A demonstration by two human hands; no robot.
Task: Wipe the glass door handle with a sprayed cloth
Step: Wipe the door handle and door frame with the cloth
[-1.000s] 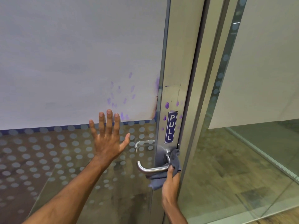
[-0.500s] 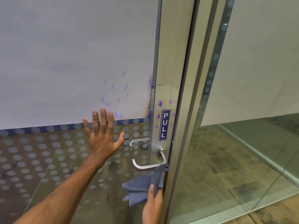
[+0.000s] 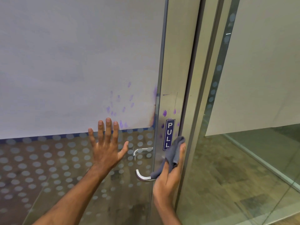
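A silver lever handle (image 3: 142, 176) juts left from the brushed metal door stile (image 3: 173, 78); its base is hidden behind my right hand. My right hand (image 3: 168, 177) holds a grey-blue cloth (image 3: 172, 155) pressed flat against the stile, just above the handle and beside the blue PULL sign (image 3: 168, 134). My left hand (image 3: 106, 147) rests flat with fingers spread on the glass door (image 3: 48, 168), left of the handle. A second handle (image 3: 141, 151) shows through the glass on the far side.
The upper glass is covered by white film (image 3: 73, 62) with purple smudges (image 3: 118, 103); the lower glass has a dot pattern. To the right stand the door frame (image 3: 206, 78) and a fixed glass panel (image 3: 251, 168) with a wooden floor behind it.
My right hand has gone from below the handle up onto the stile, carrying the cloth up beside the PULL sign. My left hand stays flat on the glass.
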